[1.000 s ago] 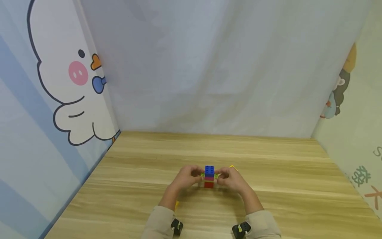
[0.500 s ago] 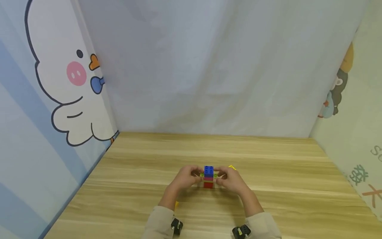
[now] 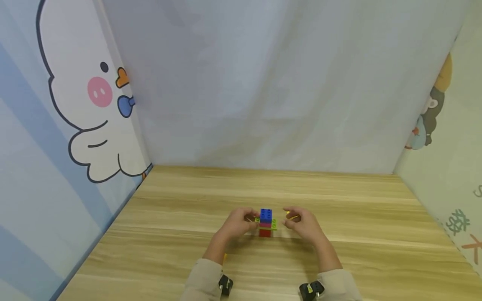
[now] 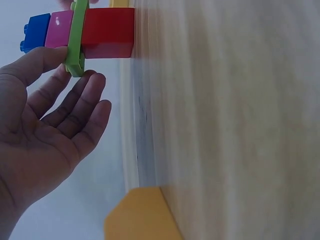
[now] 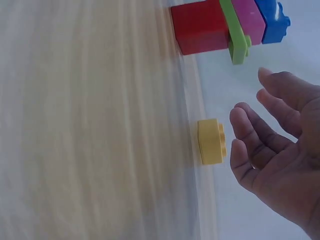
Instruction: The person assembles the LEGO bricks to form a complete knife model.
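Mid-table stands an upright stack of toy building bricks. A red brick [image 3: 265,233] is at the bottom, under a green building plate [image 3: 274,225] that juts out on both sides. Above it come a pink brick [image 3: 265,225] and a blue brick [image 3: 265,214] with studs on top. My left hand [image 3: 236,224] pinches the plate's left end between thumb and index finger; in the left wrist view the thumb lies against the green edge. My right hand [image 3: 305,225] is apart from the stack on its right, fingers loosely bent around nothing, as the right wrist view confirms.
A yellow brick [image 5: 211,142] sits on the table beyond my right hand, mostly hidden by it in the head view. An orange-yellow piece [image 4: 140,215] lies near my left forearm. A pale curtain [image 3: 263,83] hangs behind the wooden table [image 3: 180,196].
My right hand has let go of the green plate's right end and moved away to the right. The left hand and the stack stay where they were.
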### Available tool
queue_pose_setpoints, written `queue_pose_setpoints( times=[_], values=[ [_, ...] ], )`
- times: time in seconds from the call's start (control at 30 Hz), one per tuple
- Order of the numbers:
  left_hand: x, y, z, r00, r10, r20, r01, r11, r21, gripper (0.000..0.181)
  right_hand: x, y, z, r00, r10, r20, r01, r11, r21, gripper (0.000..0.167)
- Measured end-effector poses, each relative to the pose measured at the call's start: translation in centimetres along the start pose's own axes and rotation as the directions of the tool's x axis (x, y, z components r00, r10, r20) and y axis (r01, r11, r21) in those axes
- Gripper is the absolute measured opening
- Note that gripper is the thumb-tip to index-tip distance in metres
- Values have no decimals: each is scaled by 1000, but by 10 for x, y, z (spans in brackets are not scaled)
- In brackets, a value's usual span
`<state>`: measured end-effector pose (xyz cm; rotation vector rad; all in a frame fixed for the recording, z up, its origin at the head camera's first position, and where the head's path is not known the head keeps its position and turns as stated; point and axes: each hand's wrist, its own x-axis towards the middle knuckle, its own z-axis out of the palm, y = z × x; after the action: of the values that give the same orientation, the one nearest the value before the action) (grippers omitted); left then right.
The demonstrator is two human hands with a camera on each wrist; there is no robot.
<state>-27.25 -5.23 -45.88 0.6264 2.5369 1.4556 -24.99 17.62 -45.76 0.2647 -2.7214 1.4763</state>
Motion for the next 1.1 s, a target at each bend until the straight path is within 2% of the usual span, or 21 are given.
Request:
queue_pose_setpoints(
  times=[0.2,0.47,0.7,0.93,1.1],
  values=[
    [1,1,1,1000,-15,-9,15,1000,12,25,1,5,-9,1000,-1,-27,1,1000,17,38],
    [0,3,2,1000,-23,-7,23,1000,6,25,0,15,-22,996,50,-75,-45,997,57,38],
    [-1,3,2,998,-58,-2,58,998,-31,23,2,22,-26,995,68,-78,-64,997,45,38],
    [-1,5,1,998,-69,2,69,997,-39,23,8,33,-24,986,143,-81,-132,984,118,38],
    [-1,4,1,998,-64,5,64,997,-44,23,12,40,-23,984,164,-62,-153,975,159,39]
  ],
)
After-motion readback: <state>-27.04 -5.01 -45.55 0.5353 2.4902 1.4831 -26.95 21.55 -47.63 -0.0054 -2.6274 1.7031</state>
